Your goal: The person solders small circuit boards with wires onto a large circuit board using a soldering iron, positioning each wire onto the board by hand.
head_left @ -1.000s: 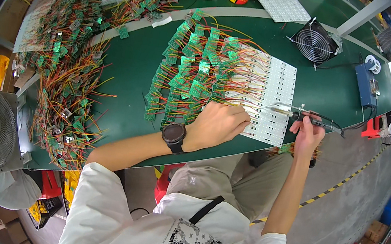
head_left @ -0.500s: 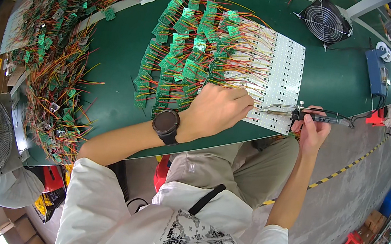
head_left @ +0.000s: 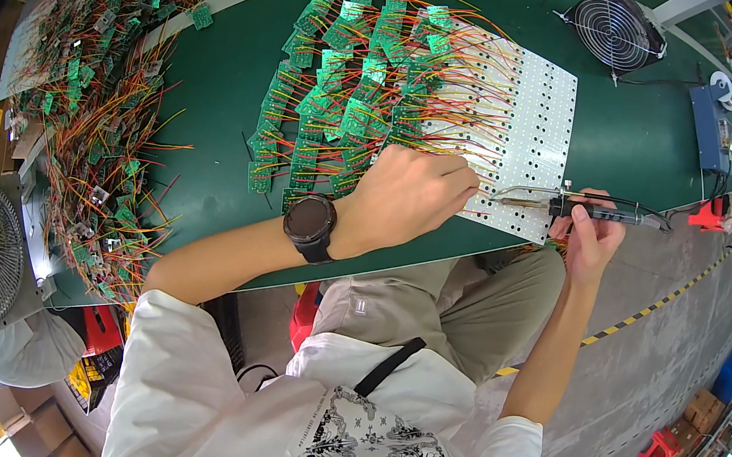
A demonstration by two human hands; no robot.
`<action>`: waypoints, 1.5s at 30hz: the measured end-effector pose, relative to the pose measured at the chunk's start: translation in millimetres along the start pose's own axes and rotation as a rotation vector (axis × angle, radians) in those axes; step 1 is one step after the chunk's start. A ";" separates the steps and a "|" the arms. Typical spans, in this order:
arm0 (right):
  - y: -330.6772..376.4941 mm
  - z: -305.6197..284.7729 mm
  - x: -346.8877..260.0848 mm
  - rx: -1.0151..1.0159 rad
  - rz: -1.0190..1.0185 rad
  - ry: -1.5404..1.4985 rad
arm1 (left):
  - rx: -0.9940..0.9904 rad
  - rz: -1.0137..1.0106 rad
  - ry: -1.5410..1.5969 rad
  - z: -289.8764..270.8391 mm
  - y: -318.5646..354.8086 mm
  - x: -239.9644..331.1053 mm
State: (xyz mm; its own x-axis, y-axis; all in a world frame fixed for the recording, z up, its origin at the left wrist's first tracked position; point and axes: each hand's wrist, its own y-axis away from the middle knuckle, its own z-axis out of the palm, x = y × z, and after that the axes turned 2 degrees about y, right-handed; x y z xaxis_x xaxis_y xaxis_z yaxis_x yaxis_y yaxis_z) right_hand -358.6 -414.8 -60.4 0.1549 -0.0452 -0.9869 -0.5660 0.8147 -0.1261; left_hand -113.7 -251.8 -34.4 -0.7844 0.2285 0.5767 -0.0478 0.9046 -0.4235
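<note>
White and dotted, the panel (head_left: 546, 114) lies on the green table (head_left: 628, 125), wires (head_left: 470, 117) from small circuit boards (head_left: 358, 120) crossing its left part; its right strip bears none, so the work looks partway along. The left hand (head_left: 414, 188) curls its fingers together near the panel's near edge, any pinched wire hidden; the right hand (head_left: 591, 241) pinches a soldering iron (head_left: 597, 212).

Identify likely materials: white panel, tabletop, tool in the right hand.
White panel: coated laminate or metal, unclear; flat, satin, straight-edged sheet.
Tabletop: probably laminate or rubber mat; smooth green, soft sheen.
Tool in right hand: handle probably plastic, black, fairly dull; shaft likely metal, thin, shiny.
</note>
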 end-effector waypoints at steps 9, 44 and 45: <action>0.5 6.8 -5.0 0.022 -0.005 0.019 | 0.007 0.006 0.006 1.9 0.7 -1.5; -2.4 6.8 -3.9 0.096 -0.039 -0.124 | -0.253 0.197 0.072 -18.0 -3.0 -0.7; -2.2 6.0 -3.8 0.096 -0.041 -0.122 | -0.246 0.206 0.108 -17.4 -3.1 -1.5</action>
State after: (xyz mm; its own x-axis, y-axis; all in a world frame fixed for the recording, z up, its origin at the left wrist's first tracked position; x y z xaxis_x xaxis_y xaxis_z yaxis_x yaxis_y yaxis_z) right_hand -353.2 -413.0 -55.8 0.2769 -0.0135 -0.9608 -0.4779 0.8656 -0.1498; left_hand -101.6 -248.6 -21.8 -0.6913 0.4405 0.5728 0.2657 0.8921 -0.3655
